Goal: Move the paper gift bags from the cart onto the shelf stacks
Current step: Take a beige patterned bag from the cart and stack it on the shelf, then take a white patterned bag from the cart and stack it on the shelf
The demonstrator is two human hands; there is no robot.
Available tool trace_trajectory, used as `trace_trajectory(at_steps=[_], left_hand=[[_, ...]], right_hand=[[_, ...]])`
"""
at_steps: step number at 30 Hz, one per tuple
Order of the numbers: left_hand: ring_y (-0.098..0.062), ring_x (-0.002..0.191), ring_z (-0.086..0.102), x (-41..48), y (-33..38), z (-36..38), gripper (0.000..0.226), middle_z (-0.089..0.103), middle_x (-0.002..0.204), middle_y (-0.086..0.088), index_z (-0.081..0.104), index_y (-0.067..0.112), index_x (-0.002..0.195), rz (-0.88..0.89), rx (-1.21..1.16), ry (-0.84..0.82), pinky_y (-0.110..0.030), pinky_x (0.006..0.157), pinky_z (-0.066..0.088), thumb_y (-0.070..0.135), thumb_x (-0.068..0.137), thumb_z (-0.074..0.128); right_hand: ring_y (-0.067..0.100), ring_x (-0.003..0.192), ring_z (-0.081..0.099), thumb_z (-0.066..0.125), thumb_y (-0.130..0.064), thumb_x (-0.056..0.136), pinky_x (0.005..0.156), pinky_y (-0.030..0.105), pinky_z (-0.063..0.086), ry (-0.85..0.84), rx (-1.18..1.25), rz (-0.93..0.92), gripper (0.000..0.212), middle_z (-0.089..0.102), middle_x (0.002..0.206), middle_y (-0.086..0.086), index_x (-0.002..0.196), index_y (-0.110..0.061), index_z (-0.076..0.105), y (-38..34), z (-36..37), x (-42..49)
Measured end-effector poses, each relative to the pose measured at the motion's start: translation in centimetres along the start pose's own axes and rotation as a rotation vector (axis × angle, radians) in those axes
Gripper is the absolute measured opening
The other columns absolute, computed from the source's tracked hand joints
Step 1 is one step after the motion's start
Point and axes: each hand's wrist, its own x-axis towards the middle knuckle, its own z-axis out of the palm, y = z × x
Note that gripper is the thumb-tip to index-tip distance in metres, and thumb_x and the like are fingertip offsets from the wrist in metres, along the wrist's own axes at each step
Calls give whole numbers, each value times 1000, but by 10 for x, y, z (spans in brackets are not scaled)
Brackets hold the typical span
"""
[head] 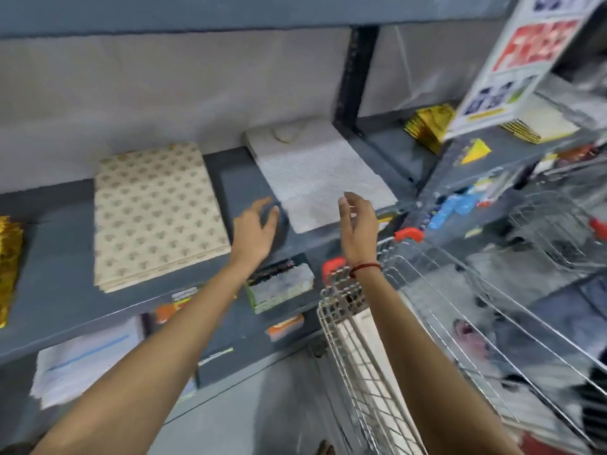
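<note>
On the grey metal shelf [59,257] at chest level, two flat stacks of paper gift bags lie side by side, apart, with a bare strip of shelf between them: a cream patterned stack [157,215] on the left and a white textured stack [315,182] on the right, the white one angled, its front edge near the shelf lip. The left hand [254,228] is empty, fingers spread and relaxed, over the bare strip just beside the white stack's front left corner; cannot tell if it touches the shelf. The right hand [358,224] is empty too, fingers loosely bent, raised in front of the white stack's front edge and not gripping it. There is a red thread [364,267] on the right wrist. The wire cart [358,382], with red corner caps, sits low right against the shelving; something pale and flat shows behind its mesh, too blurred to name. A gold stack [8,264] sits at the far left of the shelf, another gold stack [427,126] is beyond the upright at the right, and a hanging sign [512,60] is at top right. White packets [85,359] are on the lower shelf.
</note>
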Motion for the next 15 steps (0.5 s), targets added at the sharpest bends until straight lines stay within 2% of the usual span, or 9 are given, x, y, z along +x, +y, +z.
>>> trace_trajectory(at_steps=[3,6,9,11,13,15], left_hand=[[-30,109,63,-18,35,80,37,65,121,-18,55,4,126,52,-71,-201,-34,96,47,23,96,48],[-30,101,63,-35,52,149,37,66,118,-17,54,8,127,16,-62,-323,-34,89,49,27,97,46],[-30,109,61,-55,61,210,35,66,119,-16,58,7,123,-22,-55,-397,-37,95,49,25,96,48],[-32,111,60,-64,58,250,35,66,119,-16,58,5,122,-85,-23,-458,-40,96,48,26,96,48],[-32,111,59,-73,52,282,35,64,120,-16,58,3,119,-228,20,-516,-38,92,47,27,97,45],[-34,112,57,-85,38,317,39,62,123,-20,57,-3,117,-365,102,-530,-40,90,47,28,96,44]], right_hand=[[33,102,56,41,-40,92,89,46,49,143,-72,80,44,60,109,20,112,-4,58,52,-62,-7],[36,92,58,40,-40,92,82,52,49,169,-170,175,40,63,99,21,103,-6,59,100,-109,-23],[40,86,57,34,-46,88,77,57,48,166,-273,295,48,62,90,24,96,-4,57,156,-146,-44],[40,91,56,38,-40,91,83,54,47,129,-328,406,45,60,95,25,100,0,57,191,-164,-61],[36,104,53,42,-30,96,93,44,45,51,-370,509,36,58,110,23,114,-1,55,222,-176,-79],[35,113,50,42,-26,97,97,40,41,-25,-406,600,35,53,121,22,121,-3,52,262,-184,-97]])
